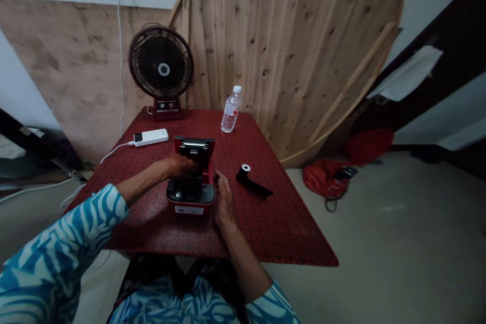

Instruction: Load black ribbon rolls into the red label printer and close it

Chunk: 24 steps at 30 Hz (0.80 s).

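Note:
A small red and black label printer (pixel 190 195) sits near the front of the table with its lid (pixel 195 146) raised. My left hand (pixel 180 166) reaches over from the left into the opened printer; its fingertips are hidden inside, so what they touch does not show. Along the printer's right side rests my right hand (pixel 224 197), its fingers stretched forward against the casing. To the right of that hand lies a black paper roll (pixel 243 173) with a white core, its loose end trailing over the tabletop.
The table (pixel 281 228) has a dark red patterned cover. Farther back stand a fan (pixel 162 68) and a clear water bottle (pixel 231 111). A white power bank (pixel 152 137) with a cable lies at the left. On the floor at right is a red bag (pixel 324 178).

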Motion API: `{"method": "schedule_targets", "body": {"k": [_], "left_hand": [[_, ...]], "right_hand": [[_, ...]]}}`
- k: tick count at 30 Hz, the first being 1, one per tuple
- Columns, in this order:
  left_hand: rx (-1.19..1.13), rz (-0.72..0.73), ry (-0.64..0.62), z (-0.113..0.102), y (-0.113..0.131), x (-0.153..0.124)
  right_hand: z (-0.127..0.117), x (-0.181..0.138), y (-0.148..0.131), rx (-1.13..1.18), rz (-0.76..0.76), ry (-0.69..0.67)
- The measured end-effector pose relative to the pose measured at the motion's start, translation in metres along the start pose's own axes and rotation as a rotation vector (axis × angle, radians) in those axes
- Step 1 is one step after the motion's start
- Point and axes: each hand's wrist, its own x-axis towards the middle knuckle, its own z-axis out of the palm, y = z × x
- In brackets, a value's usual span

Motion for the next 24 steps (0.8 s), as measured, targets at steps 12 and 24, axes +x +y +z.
{"method": "schedule_targets", "body": {"k": [12, 24], "left_hand": [[-0.08, 0.048, 0.208, -0.009, 0.007, -0.031], [-1.267, 0.033, 0.21, -0.003, 0.048, -0.082]], "right_hand": [[0.003, -0.004, -0.006, 0.012, 0.02, -0.001], [0.004, -0.017, -0.062, 0.039, -0.24, -0.103]]}}
